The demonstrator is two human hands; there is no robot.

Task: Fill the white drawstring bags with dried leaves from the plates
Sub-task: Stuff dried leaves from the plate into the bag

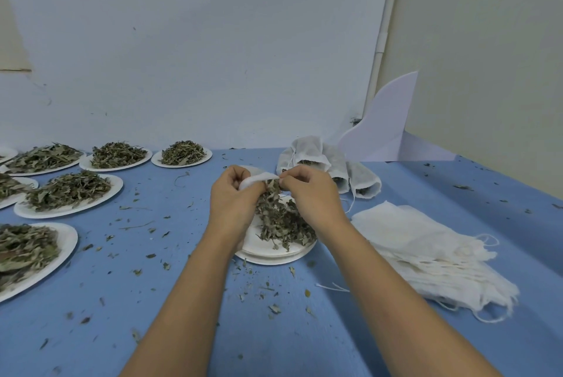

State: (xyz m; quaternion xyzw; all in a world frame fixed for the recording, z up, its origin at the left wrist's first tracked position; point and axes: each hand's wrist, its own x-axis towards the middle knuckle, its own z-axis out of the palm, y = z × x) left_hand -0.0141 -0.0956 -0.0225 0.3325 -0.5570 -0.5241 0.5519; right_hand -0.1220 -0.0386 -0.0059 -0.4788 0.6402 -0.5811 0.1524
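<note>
Over leaf-littered blue table by wall — left hand, right hand pinch bag.

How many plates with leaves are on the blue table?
7 white paper plates of dried leaves: three along the back, two middle-left, one nearest on the left, one in the centre. An eighth rim peeks at the far left edge; more may be hidden.

- Left grip: bare hand, bare forearm up to the frame edge.
- Right grip: bare hand and forearm alike.
</note>
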